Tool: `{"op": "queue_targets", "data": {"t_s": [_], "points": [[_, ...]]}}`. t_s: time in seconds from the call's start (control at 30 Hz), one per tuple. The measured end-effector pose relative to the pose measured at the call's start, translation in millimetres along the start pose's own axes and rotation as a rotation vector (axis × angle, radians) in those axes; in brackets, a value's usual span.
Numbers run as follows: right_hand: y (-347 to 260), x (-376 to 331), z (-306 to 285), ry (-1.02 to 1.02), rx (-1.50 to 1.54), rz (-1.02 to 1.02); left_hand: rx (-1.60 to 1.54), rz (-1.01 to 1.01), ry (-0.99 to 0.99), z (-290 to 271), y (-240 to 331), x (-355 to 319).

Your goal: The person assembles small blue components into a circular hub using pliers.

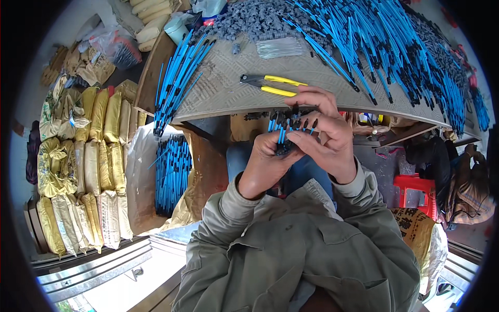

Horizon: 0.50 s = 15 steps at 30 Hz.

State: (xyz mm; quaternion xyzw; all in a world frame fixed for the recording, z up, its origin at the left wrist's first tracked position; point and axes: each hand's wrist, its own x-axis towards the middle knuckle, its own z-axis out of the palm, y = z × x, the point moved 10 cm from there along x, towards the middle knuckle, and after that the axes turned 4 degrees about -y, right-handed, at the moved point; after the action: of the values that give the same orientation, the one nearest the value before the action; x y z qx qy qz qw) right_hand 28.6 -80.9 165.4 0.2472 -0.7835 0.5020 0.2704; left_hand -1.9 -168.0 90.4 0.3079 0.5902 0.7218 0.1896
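Observation:
A bundle of thin blue rods with black end pieces [283, 127] is held upright in front of my body, just below the table's near edge. My left hand [267, 161] is wrapped around the lower part of the bundle. From the other side, my right hand [330, 138] curls its fingers about the black ends, its thumb resting against them. Exactly what its fingertips pinch is partly hidden. Beyond my hands, pliers with yellow handles [280, 86] lie on the table [223, 67].
Many blue rods [364, 47] pile up at the table's right, and a smaller bunch [179, 78] overhangs its left edge. Grey fittings [254, 21] and thin metal wires [279, 47] lie behind the pliers. An open sack [140, 177] of rods stands left; a red stool [416, 192] stands right.

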Motion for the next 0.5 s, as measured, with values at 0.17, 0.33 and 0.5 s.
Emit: {"op": "queue_targets", "data": {"t_s": [0.17,0.33,0.5], "points": [[23.2,-8.1,-3.8,0.058,0.185,0.180,-0.033,-0.047,-0.019,5.9,3.0,3.7],[23.8,-6.1,-6.0,0.028,0.165,0.204,0.031,-0.058,-0.033,6.4,-3.0,1.9],[5.7,-2.8,-3.2,-0.054,-0.047,-0.012,0.141,0.054,-0.029,16.1,7.7,2.0]]}}
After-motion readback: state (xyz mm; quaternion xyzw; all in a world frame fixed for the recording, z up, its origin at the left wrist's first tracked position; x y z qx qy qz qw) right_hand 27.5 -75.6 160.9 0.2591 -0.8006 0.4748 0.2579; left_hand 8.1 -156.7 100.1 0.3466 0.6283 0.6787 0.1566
